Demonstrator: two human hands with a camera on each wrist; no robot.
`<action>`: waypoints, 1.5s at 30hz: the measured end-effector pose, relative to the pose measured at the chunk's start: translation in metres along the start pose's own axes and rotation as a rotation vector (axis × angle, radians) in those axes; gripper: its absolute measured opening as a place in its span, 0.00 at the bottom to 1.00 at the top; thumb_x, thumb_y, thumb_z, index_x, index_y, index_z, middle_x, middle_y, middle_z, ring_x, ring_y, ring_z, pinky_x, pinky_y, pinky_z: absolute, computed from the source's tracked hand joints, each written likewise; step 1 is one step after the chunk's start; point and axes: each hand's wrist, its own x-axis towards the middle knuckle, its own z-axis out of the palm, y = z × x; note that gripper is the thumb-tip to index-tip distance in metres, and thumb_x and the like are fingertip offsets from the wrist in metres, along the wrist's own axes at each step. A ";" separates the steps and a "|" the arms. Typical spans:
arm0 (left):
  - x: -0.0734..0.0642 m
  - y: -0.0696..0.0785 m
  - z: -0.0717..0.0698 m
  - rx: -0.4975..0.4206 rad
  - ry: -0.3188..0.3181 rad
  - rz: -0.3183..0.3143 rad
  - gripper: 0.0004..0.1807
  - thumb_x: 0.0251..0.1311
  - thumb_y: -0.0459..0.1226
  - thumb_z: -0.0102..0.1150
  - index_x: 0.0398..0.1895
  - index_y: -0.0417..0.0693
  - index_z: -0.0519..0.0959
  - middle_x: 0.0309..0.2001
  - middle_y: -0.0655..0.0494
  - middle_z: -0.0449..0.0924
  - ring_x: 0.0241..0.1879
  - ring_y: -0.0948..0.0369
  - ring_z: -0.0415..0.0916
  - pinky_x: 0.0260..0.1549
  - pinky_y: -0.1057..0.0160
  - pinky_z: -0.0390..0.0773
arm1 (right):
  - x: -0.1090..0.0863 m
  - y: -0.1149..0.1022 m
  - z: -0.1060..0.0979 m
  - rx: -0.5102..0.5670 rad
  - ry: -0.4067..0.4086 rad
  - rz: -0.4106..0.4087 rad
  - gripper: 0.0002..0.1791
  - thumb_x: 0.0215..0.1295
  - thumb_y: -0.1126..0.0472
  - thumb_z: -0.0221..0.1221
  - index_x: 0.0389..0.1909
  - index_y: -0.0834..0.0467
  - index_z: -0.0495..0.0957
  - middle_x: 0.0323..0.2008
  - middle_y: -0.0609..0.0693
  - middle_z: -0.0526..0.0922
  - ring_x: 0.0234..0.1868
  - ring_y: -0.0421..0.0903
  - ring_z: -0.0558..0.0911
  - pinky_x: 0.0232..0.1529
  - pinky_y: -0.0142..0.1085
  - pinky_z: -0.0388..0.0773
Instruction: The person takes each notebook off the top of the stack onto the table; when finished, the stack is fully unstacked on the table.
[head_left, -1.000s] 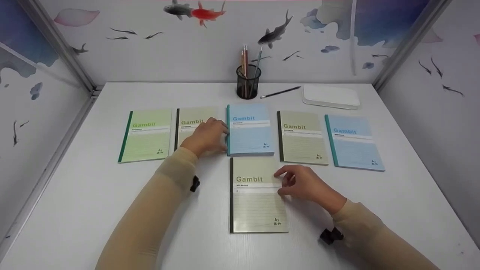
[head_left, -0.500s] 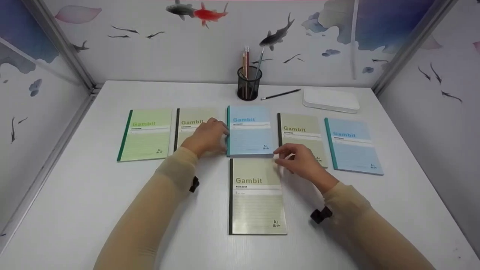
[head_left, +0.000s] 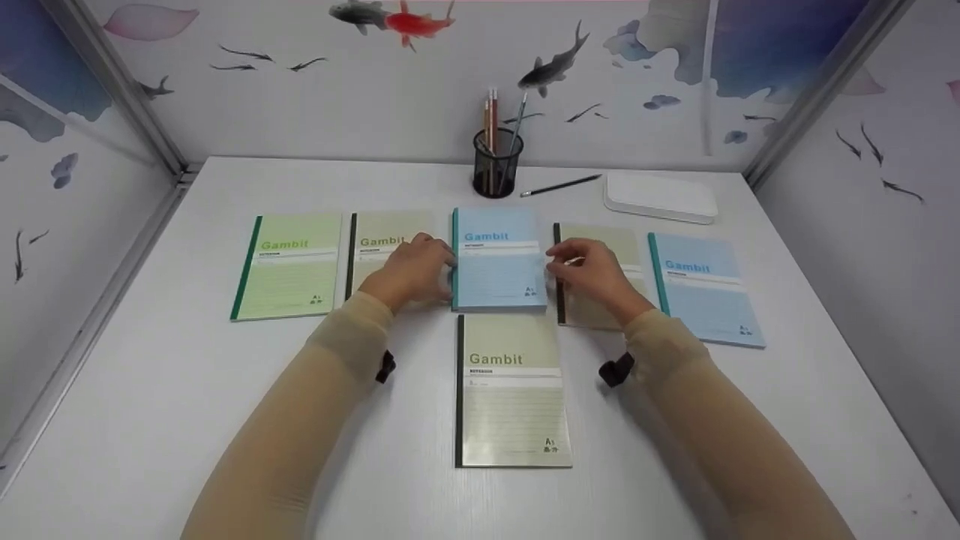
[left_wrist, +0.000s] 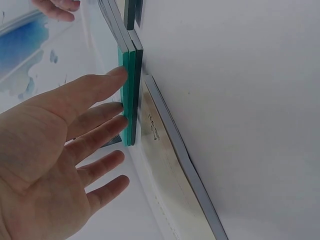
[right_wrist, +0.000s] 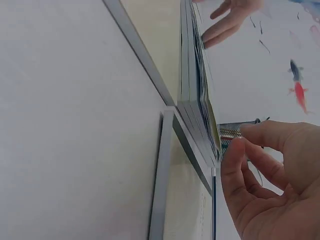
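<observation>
A small stack of notebooks with a blue cover on top (head_left: 496,262) lies at the middle of the table. Against its left side, my left hand (head_left: 411,268) touches the spines (left_wrist: 129,95) with fingers spread and fairly straight, as the left wrist view shows. Beside the stack's right edge is my right hand (head_left: 592,271), thumb and fingers loosely bent with nothing between them. It hangs over an olive notebook (head_left: 585,307) and partly hides it. My left hand and forearm cover part of another olive notebook (head_left: 367,232). A third olive notebook (head_left: 514,409) lies just in front of the stack.
A green notebook (head_left: 289,281) lies far left and a blue notebook (head_left: 705,300) far right. Behind the stack stand a black mesh cup (head_left: 496,169) of pencils, a loose black pencil (head_left: 562,185) and a white case (head_left: 660,199). Printed wall panels enclose the table.
My right hand has moved away from the front olive notebook, forward to the right side of the stack. The left hand stays at the stack's spines, and the notebooks have not visibly shifted.
</observation>
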 end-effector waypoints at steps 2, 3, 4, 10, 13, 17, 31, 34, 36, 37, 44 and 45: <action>0.000 0.000 0.000 -0.001 0.000 0.000 0.34 0.57 0.42 0.75 0.68 0.47 0.77 0.71 0.53 0.72 0.75 0.50 0.60 0.77 0.47 0.59 | 0.009 0.000 -0.002 0.037 0.002 0.012 0.17 0.72 0.57 0.63 0.59 0.56 0.80 0.53 0.54 0.81 0.51 0.50 0.82 0.49 0.40 0.86; 0.000 0.000 0.000 -0.004 0.002 0.000 0.34 0.57 0.42 0.75 0.68 0.47 0.77 0.71 0.53 0.72 0.75 0.49 0.60 0.77 0.47 0.59 | 0.013 0.000 -0.003 0.053 0.004 0.020 0.18 0.72 0.58 0.62 0.60 0.56 0.80 0.54 0.54 0.81 0.51 0.50 0.82 0.50 0.40 0.86; 0.000 0.000 0.000 -0.006 0.004 -0.001 0.34 0.57 0.42 0.75 0.68 0.47 0.77 0.71 0.53 0.72 0.75 0.49 0.60 0.77 0.47 0.59 | 0.017 0.000 -0.003 0.067 0.006 0.030 0.18 0.73 0.58 0.62 0.60 0.56 0.80 0.54 0.54 0.81 0.51 0.50 0.83 0.51 0.40 0.86; -0.002 0.000 -0.001 -0.002 0.013 -0.004 0.33 0.57 0.40 0.75 0.67 0.46 0.78 0.70 0.53 0.73 0.74 0.49 0.62 0.76 0.47 0.62 | 0.032 0.003 0.003 0.104 -0.004 0.049 0.18 0.74 0.58 0.61 0.62 0.56 0.79 0.55 0.55 0.80 0.51 0.50 0.85 0.54 0.39 0.86; -0.003 0.002 0.000 0.001 0.010 -0.011 0.32 0.57 0.39 0.74 0.67 0.46 0.79 0.70 0.53 0.73 0.74 0.50 0.61 0.76 0.48 0.61 | 0.036 0.002 0.006 0.084 -0.002 0.044 0.19 0.74 0.57 0.61 0.63 0.57 0.78 0.54 0.55 0.81 0.49 0.50 0.85 0.53 0.39 0.85; -0.002 0.004 0.001 -0.002 0.001 -0.026 0.32 0.57 0.40 0.74 0.67 0.47 0.79 0.70 0.54 0.73 0.74 0.51 0.61 0.77 0.49 0.60 | 0.040 -0.002 0.010 0.061 0.007 0.081 0.23 0.72 0.54 0.63 0.64 0.57 0.77 0.52 0.55 0.82 0.46 0.49 0.86 0.51 0.39 0.84; -0.002 0.003 0.000 0.013 0.011 -0.010 0.32 0.56 0.40 0.74 0.66 0.47 0.79 0.70 0.53 0.74 0.73 0.50 0.62 0.76 0.48 0.61 | 0.038 -0.011 0.022 0.036 0.053 0.106 0.26 0.66 0.60 0.68 0.64 0.61 0.77 0.52 0.55 0.81 0.47 0.48 0.86 0.50 0.37 0.86; -0.003 0.002 0.002 0.016 0.015 -0.007 0.32 0.58 0.41 0.73 0.67 0.48 0.79 0.70 0.53 0.74 0.74 0.50 0.62 0.76 0.48 0.61 | 0.038 -0.012 0.022 0.039 0.051 0.129 0.25 0.66 0.60 0.69 0.63 0.61 0.78 0.51 0.55 0.81 0.48 0.48 0.86 0.52 0.38 0.86; -0.004 0.001 0.001 0.019 0.023 0.003 0.32 0.59 0.41 0.73 0.68 0.48 0.78 0.70 0.53 0.74 0.74 0.50 0.61 0.76 0.47 0.61 | 0.038 -0.013 0.021 0.036 0.056 0.134 0.25 0.66 0.61 0.69 0.62 0.61 0.78 0.51 0.56 0.82 0.47 0.48 0.86 0.52 0.38 0.86; -0.004 0.001 0.001 0.023 0.026 0.009 0.32 0.59 0.42 0.73 0.68 0.48 0.78 0.70 0.53 0.74 0.74 0.49 0.61 0.76 0.47 0.61 | 0.039 -0.014 0.021 0.039 0.061 0.137 0.25 0.65 0.61 0.69 0.62 0.61 0.78 0.51 0.56 0.82 0.46 0.48 0.86 0.52 0.38 0.86; -0.003 0.000 0.000 0.039 0.016 0.016 0.35 0.59 0.44 0.74 0.70 0.49 0.76 0.74 0.53 0.71 0.78 0.48 0.56 0.78 0.44 0.56 | 0.040 -0.015 0.018 0.067 0.041 0.187 0.25 0.65 0.62 0.69 0.62 0.60 0.78 0.54 0.56 0.83 0.49 0.49 0.87 0.56 0.40 0.84; -0.003 0.000 -0.001 0.034 0.014 0.016 0.35 0.58 0.44 0.75 0.70 0.49 0.76 0.74 0.53 0.70 0.78 0.49 0.56 0.79 0.44 0.55 | 0.040 -0.014 0.018 0.070 0.041 0.195 0.25 0.65 0.61 0.69 0.62 0.59 0.78 0.54 0.55 0.83 0.49 0.48 0.87 0.56 0.40 0.84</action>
